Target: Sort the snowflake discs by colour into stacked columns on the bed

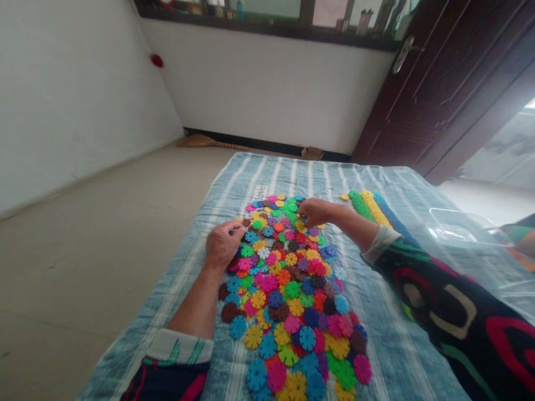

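A long spread of notched plastic discs (292,289) in many colours lies on the striped cloth, the pieces overlapping loosely. My left hand (223,244) is at the left edge of the spread, thumb and fingertips drawn together beside a brown disc (247,223). Whether a disc is pinched there I cannot make out. At the far right end of the spread, my right hand (314,213) reaches down with curled fingers among green and yellow discs. Its fingertips are partly hidden, and what they grip does not show clearly.
Green (361,205), yellow (375,208) and blue rows (390,210) of stacked discs lie right of the spread. A clear plastic box (453,228) stands farther right. The blue-grey striped cloth (188,289) covers the table. Beyond are a broom (200,141) and a dark red door (438,72).
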A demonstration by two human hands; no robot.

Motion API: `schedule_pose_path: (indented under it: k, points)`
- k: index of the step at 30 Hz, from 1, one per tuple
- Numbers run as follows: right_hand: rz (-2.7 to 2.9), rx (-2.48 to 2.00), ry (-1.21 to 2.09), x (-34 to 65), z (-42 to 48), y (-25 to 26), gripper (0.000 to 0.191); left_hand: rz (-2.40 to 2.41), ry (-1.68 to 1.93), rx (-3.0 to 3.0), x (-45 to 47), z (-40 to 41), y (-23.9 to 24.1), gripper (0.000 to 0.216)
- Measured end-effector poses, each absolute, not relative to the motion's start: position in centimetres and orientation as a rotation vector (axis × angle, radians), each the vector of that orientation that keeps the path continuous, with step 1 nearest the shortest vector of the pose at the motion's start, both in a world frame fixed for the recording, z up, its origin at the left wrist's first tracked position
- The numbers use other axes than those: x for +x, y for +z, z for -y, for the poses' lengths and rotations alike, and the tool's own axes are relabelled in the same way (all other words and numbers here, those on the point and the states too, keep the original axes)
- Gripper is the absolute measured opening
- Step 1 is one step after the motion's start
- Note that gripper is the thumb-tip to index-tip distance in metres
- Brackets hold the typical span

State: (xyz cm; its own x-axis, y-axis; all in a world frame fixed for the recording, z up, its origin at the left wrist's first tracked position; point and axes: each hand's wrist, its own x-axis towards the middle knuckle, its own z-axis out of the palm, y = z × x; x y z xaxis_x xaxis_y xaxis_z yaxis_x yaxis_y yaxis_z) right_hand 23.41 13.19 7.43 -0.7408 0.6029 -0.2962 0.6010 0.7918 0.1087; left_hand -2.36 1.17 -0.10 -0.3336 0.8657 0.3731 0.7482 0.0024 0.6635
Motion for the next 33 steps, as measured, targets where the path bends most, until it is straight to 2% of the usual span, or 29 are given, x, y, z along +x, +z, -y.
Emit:
schedule_pose_path:
  k: [28, 33]
  points:
    - [-2.679, 1.210, 0.036, 22.5, -12.2, 7.0, 0.029, -2.116, 1.230, 1.712, -2.8, -1.2, 0.1, 0.024]
    - [-2.711, 1.424, 0.089, 25.9, -15.6, 8.8, 0.040, -2.122, 1.222, 1.711, -2.9, -1.2, 0.3, 0.024]
